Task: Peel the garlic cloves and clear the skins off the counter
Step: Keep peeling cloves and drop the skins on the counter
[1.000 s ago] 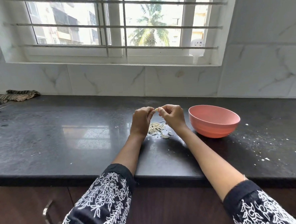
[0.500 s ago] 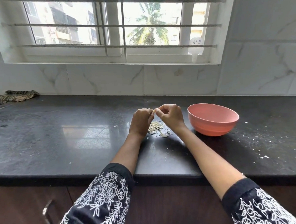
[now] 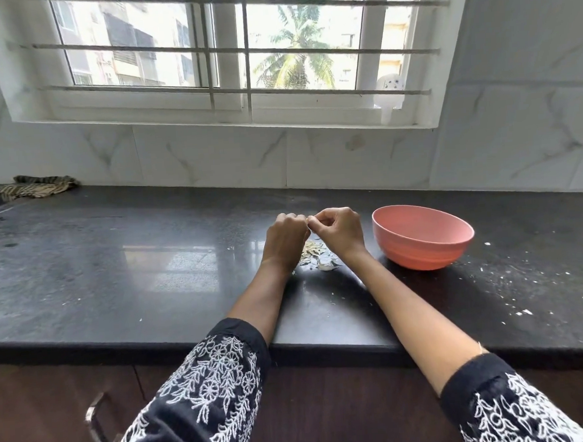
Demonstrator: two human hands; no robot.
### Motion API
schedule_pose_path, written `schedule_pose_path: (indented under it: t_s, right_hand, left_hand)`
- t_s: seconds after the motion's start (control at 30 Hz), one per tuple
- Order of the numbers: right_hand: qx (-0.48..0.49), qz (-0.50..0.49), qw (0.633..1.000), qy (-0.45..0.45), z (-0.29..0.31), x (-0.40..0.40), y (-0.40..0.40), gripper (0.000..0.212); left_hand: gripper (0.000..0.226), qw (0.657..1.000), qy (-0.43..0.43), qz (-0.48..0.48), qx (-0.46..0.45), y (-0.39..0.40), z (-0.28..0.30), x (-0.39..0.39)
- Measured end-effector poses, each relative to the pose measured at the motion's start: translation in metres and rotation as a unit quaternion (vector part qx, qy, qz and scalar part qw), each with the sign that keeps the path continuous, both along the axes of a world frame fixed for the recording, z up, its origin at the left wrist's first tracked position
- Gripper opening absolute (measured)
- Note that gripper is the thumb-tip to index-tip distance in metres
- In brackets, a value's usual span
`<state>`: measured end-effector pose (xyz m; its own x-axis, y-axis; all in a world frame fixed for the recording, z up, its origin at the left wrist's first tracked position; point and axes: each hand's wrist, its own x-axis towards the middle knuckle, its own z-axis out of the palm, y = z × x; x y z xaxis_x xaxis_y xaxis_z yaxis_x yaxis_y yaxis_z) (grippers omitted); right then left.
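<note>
A small heap of pale, papery garlic skins (image 3: 314, 253) lies on the black table (image 3: 132, 264), just below and between two raised hands. The left hand (image 3: 284, 241) and right hand (image 3: 340, 233) meet fingertip to fingertip above the heap, both curled nearly into fists. The fingers (image 3: 312, 223) of each hand are pressed together, pinching something tiny and pale between them; it is too small to tell whether it is a clove or a bit of skin. A salmon-pink bowl (image 3: 422, 236) stands just right of the right hand, its inside hidden from view. White flecks (image 3: 513, 306) dot the table on the right. A striped cloth (image 3: 39, 188) lies far left, against the marble-tiled wall. Above, a barred window (image 3: 225, 50) shows a palm tree and buildings. Both forearms emerge from dark sleeves (image 3: 211, 389) with white floral embroidery.
</note>
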<state>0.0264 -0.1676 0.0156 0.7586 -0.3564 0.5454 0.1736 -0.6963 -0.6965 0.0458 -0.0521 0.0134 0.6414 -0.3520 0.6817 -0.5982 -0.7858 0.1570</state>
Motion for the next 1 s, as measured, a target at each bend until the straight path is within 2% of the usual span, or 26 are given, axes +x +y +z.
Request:
schedule_pose_path:
  t_s: [0.03,0.13,0.3,0.63,0.8,1.0]
  right_hand:
    - [0.005,0.0,1.0,0.001,0.0,0.0,0.0,0.013]
    - [0.023,0.005,1.0,0.007,0.0,0.0,0.0,0.013]
    - [0.041,0.013,0.999,0.01,0.001,-0.001,0.0,0.016]
    - [0.06,0.025,0.998,0.011,0.001,0.003,-0.003,0.015]
    - [0.061,0.026,0.998,0.006,0.0,0.004,-0.005,0.015]
    - [0.077,0.053,0.996,-0.007,0.001,0.004,-0.004,0.01]
  left_hand:
    - [0.014,1.0,-0.013,0.003,-0.002,-0.001,0.001,0.0]
    - [0.022,0.999,0.05,-0.004,-0.005,0.0,0.003,0.002]
    - [0.018,0.992,0.085,-0.038,-0.082,0.004,0.0,0.003]
    - [0.013,0.959,0.13,-0.09,-0.237,0.005,-0.006,0.013]
    - [0.013,0.892,0.209,-0.146,-0.373,0.002,-0.007,0.018]
    - [0.017,0.798,0.321,-0.229,-0.455,0.001,-0.003,0.015]
